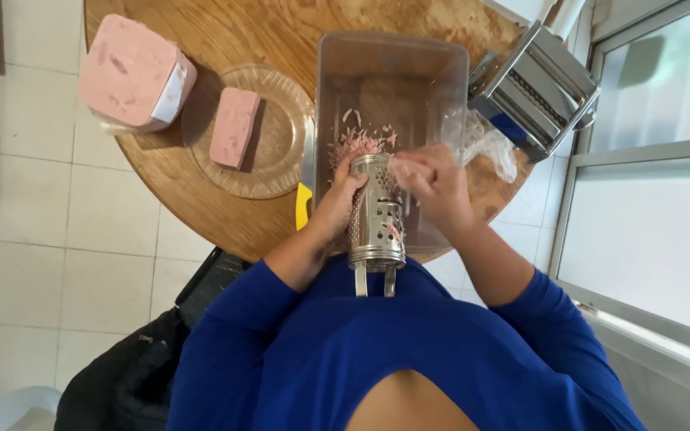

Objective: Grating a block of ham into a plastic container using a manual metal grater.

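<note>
Two bare hands meet over a clear plastic tub [433, 68] that sits at the near right part of a round wooden table [225, 211]. The left hand [339, 199] is wrapped around a stainless steel box grater [377, 215], which lies tilted with its top in the tub and its handle end jutting past the table's near edge toward the person's blue top. The right hand [433, 179] is closed around a small piece of pink meat pressed to the grater's upper face; the piece itself is mostly hidden by the fingers. Pink shreds [358, 142] lie piled in the tub just beyond the grater.

Left of the tub, a clear glass plate [285, 156] holds a rectangular slab of pink luncheon meat [234, 126]. A larger block of the same meat [131, 72], partly in its wrapper, rests near the table's far left edge. A metal pasta machine [533, 88] stands at the right edge, with crumpled clear plastic wrap [489, 144] beside it. A yellow object [303, 206] peeks out by the tub's near left corner.
</note>
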